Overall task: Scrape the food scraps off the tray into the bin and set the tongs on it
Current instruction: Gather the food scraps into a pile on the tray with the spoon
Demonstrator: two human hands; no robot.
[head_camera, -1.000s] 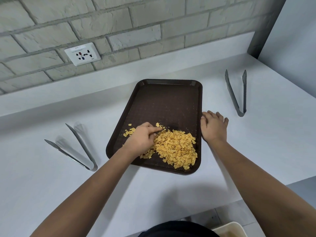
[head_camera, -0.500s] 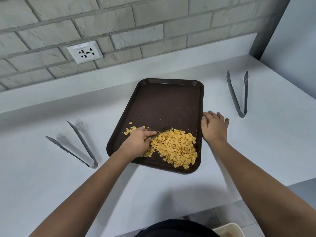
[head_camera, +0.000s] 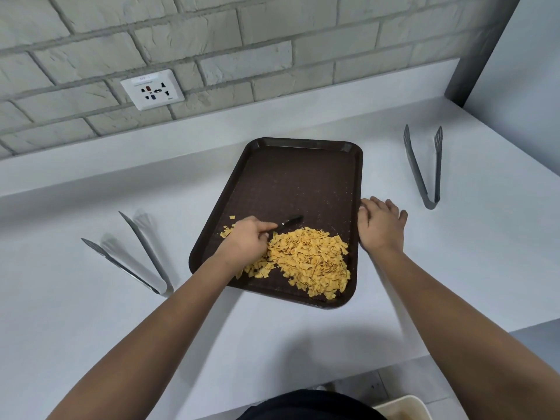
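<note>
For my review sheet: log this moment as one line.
left hand: holds dark tool | scraps: piled near end of tray | right hand: on tray's right rim | tongs: on counter

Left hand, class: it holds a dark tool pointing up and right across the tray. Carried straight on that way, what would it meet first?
Bare tray floor, then the tray right rim; the left hand tool points past the scraps. Height is unclear.
</note>
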